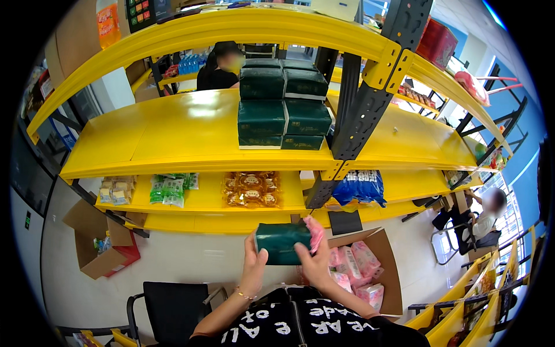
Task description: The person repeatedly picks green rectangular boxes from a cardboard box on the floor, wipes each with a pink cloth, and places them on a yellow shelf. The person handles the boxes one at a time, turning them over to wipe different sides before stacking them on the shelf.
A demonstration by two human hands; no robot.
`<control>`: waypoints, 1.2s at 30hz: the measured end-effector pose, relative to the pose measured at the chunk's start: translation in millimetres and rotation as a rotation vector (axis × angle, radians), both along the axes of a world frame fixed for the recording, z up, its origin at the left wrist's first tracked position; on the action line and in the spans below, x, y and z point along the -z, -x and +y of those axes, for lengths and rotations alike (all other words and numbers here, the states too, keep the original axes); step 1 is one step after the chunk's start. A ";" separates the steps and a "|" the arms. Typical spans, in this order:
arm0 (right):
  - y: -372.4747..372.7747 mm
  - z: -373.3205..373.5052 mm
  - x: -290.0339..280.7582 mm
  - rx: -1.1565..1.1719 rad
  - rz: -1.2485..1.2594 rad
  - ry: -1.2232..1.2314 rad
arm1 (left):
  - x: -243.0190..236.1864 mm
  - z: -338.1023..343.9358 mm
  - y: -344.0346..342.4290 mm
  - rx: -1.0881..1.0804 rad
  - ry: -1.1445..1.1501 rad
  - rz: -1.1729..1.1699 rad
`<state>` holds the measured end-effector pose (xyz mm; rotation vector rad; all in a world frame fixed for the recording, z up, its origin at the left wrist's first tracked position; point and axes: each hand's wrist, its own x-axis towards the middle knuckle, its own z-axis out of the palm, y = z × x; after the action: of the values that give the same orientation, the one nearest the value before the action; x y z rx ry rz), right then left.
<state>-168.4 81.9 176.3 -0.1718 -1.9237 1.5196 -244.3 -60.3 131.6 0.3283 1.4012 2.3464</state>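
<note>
Between my two hands is a dark green soft tissue pack (pixel 282 242), held in front of my chest below the shelf edge. My left hand (pixel 253 263) grips its left end, thumb on the near face. On the right end, my right hand (pixel 311 260) presses with its thumb. A crumpled pink piece of wrapping (pixel 315 232) sticks out beside that end; whether my right hand holds it too, I cannot tell. Ahead, on the yellow shelf (pixel 167 130), similar dark green packs (pixel 263 117) are stacked in two columns against the dark post.
An open cardboard box (pixel 388 272) of pink-white packs stands by my right forearm. A black chair (pixel 173 306) is at lower left, another carton (pixel 95 243) beyond it. The lower shelf holds bagged goods (pixel 252 189). One person (pixel 218 66) is behind the shelving, another (pixel 483 222) sits far right.
</note>
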 end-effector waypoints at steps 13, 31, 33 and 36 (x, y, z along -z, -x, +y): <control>29.1 -52.9 1.8 -0.559 -0.024 0.436 | 27.5 -31.7 36.6 -0.193 -0.014 -0.089; 94.1 -113.8 2.1 -0.484 0.093 -0.573 | 1.9 -132.2 39.0 0.256 -0.240 -0.479; 97.6 -113.6 9.7 -0.390 0.076 -0.442 | -1.4 -128.1 37.9 0.188 -0.229 -0.466; 87.4 -112.0 14.0 -0.370 0.056 -0.311 | -12.4 -118.8 36.8 0.131 -0.271 -0.502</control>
<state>-255.8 -30.0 162.3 0.3793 -2.2013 1.4026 -281.1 -179.1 144.0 -0.0953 0.8069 2.2930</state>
